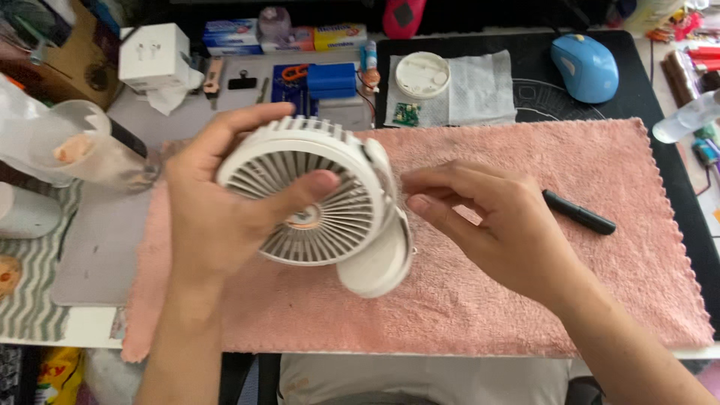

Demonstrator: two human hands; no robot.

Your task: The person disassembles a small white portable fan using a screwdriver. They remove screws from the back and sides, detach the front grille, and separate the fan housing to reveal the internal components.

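Two bare hands work over a pink towel (525, 300), and between them is a small white portable fan (315, 196), held up off the cloth with its slatted grille facing the camera. The left hand (214, 206) grasps the round fan housing, fingers curled over the top rim and the thumb pressed across the grille near the hub. A white oval base (379, 262) hangs tilted below the housing at its right side. The right hand (487, 221) is at the fan's right edge, fingertips pinched together just beside the housing; whether they hold anything cannot be told. On the towel to the right lies a black pen (579, 212). Beyond the towel sit a blue computer mouse (585, 67), a round white disc (422, 75) on a paper tissue (480, 86) and a small green circuit board (406, 114).
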